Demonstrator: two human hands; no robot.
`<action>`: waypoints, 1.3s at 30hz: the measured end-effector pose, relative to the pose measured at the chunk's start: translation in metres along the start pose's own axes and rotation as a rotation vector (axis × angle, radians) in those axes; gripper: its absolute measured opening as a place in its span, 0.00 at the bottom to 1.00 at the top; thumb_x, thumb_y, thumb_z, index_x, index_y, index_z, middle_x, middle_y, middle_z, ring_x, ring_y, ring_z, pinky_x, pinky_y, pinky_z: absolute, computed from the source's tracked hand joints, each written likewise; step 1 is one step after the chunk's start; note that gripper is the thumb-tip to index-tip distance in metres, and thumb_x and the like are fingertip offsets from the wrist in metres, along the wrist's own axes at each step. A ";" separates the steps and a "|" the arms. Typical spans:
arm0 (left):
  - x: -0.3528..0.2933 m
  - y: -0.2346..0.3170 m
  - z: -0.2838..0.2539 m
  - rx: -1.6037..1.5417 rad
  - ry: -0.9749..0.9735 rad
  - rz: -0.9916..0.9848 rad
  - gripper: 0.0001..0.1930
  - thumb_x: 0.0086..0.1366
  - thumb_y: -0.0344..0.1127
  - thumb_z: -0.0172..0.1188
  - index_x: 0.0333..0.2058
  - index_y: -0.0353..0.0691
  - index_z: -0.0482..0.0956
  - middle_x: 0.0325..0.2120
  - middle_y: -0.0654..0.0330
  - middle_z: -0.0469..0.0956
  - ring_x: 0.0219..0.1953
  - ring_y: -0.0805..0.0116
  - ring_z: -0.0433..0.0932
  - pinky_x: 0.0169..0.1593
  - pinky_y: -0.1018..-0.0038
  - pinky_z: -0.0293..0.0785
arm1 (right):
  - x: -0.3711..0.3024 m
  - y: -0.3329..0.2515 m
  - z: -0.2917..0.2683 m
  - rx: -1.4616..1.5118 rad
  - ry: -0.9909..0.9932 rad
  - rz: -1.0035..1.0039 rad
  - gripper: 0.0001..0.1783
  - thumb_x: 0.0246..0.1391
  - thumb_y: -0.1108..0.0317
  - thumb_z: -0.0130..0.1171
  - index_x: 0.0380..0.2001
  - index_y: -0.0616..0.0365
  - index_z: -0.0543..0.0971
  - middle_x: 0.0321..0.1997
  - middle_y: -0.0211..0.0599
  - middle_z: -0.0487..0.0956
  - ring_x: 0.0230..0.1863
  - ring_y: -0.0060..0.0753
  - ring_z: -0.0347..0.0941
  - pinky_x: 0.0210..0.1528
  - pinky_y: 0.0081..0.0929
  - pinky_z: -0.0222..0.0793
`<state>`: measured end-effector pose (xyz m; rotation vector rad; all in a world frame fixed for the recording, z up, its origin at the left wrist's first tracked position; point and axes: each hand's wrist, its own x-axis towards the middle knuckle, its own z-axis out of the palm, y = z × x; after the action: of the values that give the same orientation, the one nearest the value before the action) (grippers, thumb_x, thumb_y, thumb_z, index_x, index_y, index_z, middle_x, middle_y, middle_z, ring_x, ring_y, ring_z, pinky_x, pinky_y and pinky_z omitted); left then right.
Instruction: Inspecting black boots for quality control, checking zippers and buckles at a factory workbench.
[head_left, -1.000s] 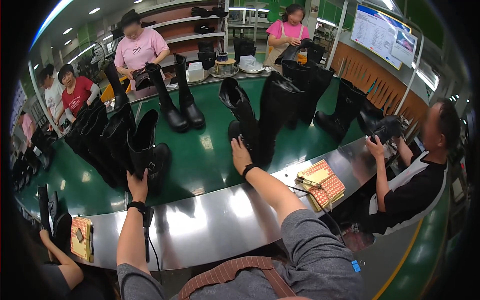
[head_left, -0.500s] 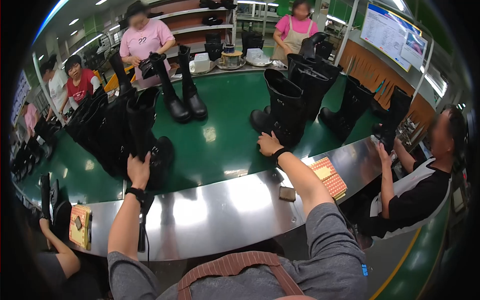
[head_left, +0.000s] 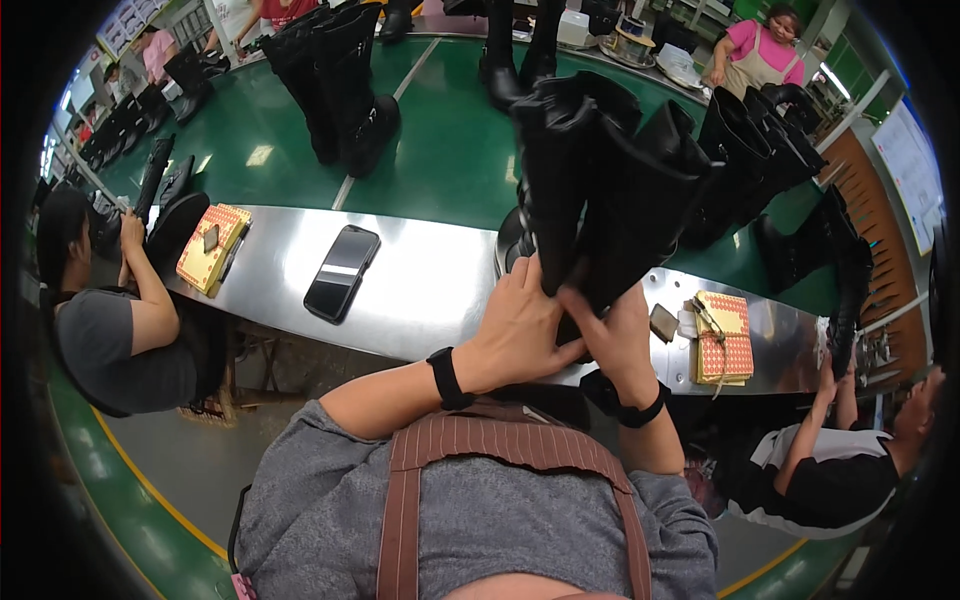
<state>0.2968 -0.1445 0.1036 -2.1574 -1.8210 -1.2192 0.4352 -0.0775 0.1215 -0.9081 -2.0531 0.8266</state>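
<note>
A pair of black boots (head_left: 640, 210) is clasped low down by the right hand (head_left: 622, 340), its thumb laid across the front; the left hand (head_left: 515, 325) is pressed against the same boots, its fingers partly hidden, so how far it is closed cannot be told; the boots are held at the near side of the table (head_left: 420, 280); just right of the boots a small brown block (head_left: 663, 322) and a patterned pad (head_left: 735, 350) are seen; left of the boots a black phone (head_left: 342, 275) is laid flat; well left of them a second pad (head_left: 205, 265) is topped by a small dark piece (head_left: 211, 238); beyond them, to the left, more boots (head_left: 345, 100) are stood.
</note>
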 end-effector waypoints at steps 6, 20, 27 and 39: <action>-0.030 -0.032 0.001 0.170 0.110 -0.003 0.26 0.57 0.27 0.59 0.57 0.46 0.73 0.38 0.47 0.69 0.33 0.51 0.70 0.32 0.62 0.71 | -0.008 0.051 -0.004 0.061 0.554 -0.139 0.14 0.58 0.67 0.63 0.41 0.67 0.80 0.39 0.42 0.83 0.39 0.29 0.78 0.44 0.27 0.70; -0.011 -0.052 -0.059 0.168 0.801 0.400 0.59 0.50 0.46 0.73 0.68 0.38 0.36 0.62 0.35 0.50 0.64 0.39 0.54 0.64 0.52 0.54 | -0.057 0.082 -0.045 -0.190 1.020 -0.380 0.38 0.51 0.58 0.67 0.56 0.70 0.61 0.48 0.45 0.67 0.49 0.35 0.65 0.54 0.33 0.60; 0.079 0.031 -0.145 0.204 0.122 -0.246 0.23 0.46 0.47 0.77 0.35 0.35 0.83 0.28 0.62 0.79 0.32 0.73 0.76 0.35 0.75 0.69 | -0.025 0.035 0.007 0.386 0.187 -0.308 0.25 0.62 0.54 0.52 0.54 0.62 0.69 0.49 0.41 0.72 0.49 0.36 0.69 0.53 0.31 0.64; 0.010 0.033 -0.188 -0.058 -0.495 0.644 0.14 0.29 0.36 0.61 0.23 0.52 0.86 0.15 0.71 0.55 0.31 0.67 0.73 0.67 0.36 0.43 | 0.028 0.001 0.032 0.187 -0.129 -0.073 0.25 0.57 0.62 0.62 0.54 0.61 0.70 0.40 0.51 0.79 0.44 0.44 0.76 0.47 0.31 0.70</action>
<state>0.2280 -0.2432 0.2515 -2.9215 -1.0118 -0.6356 0.3960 -0.0627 0.1139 -0.6895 -2.0634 1.0413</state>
